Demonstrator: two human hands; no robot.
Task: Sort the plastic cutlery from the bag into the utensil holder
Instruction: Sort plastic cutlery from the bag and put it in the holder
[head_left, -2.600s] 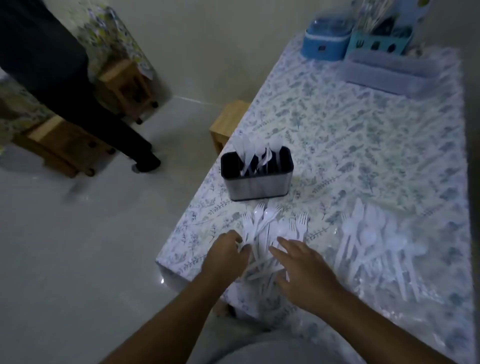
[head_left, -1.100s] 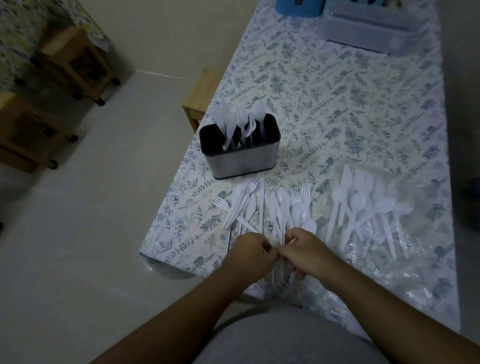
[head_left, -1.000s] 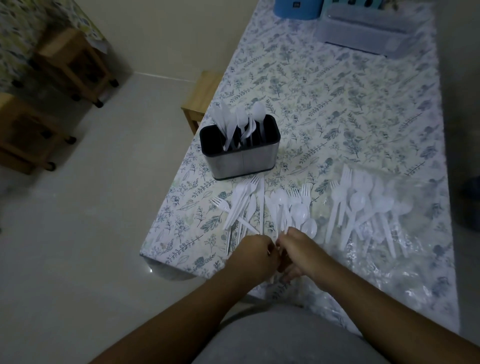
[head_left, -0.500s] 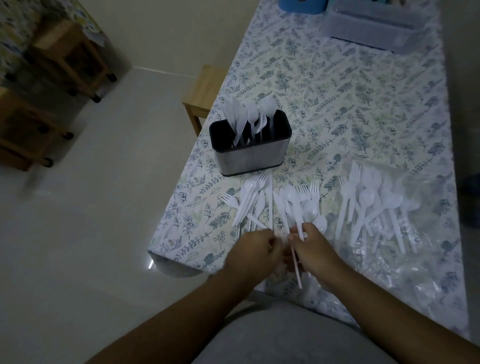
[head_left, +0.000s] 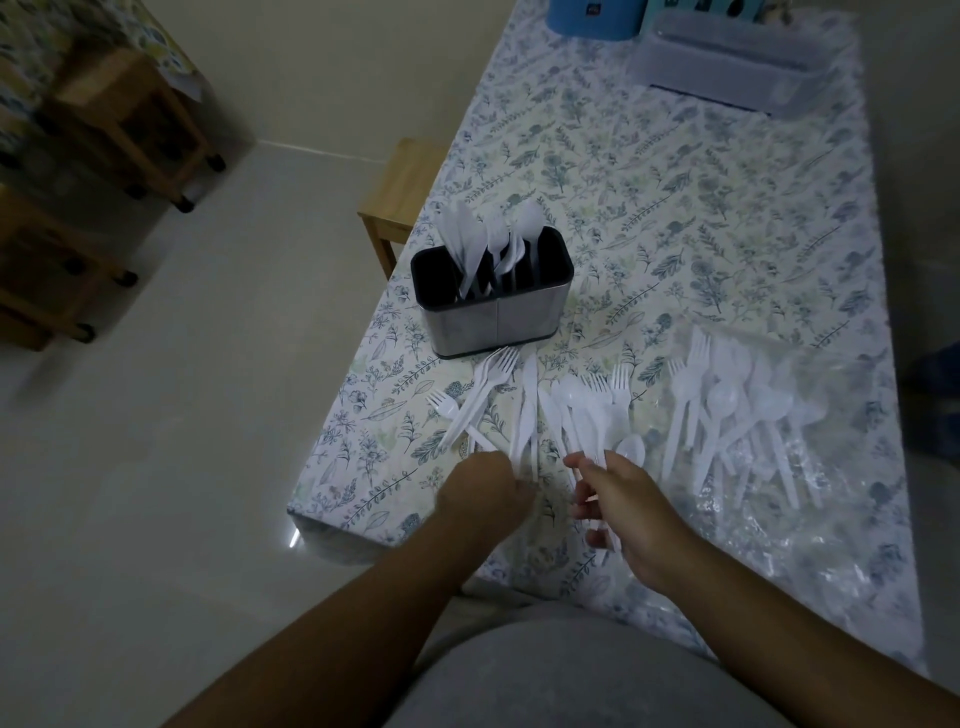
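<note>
The table (head_left: 701, 218) carries the utensil holder (head_left: 493, 306) near its corner, within reach, already holding some knives and spoons. Loose cutlery (head_left: 571, 410) is fanned before it, seemingly for sorting by type, with more on the bag (head_left: 810, 467). The left hand (head_left: 485, 499) grips knife handles; the right hand (head_left: 623, 504) pinches other white handles.

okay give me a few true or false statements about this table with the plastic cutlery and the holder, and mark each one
1. The utensil holder already has white cutlery standing in it. True.
2. The holder lies tipped on its side. False: it stands upright on the table.
3. Loose forks lie on the tablecloth just in front of the holder. True.
4. The clear bag is on the left side of the holder. False: it lies to the right, with cutlery on it.
5. The left hand is reaching into the holder. False: it is down at the loose pile.
</note>
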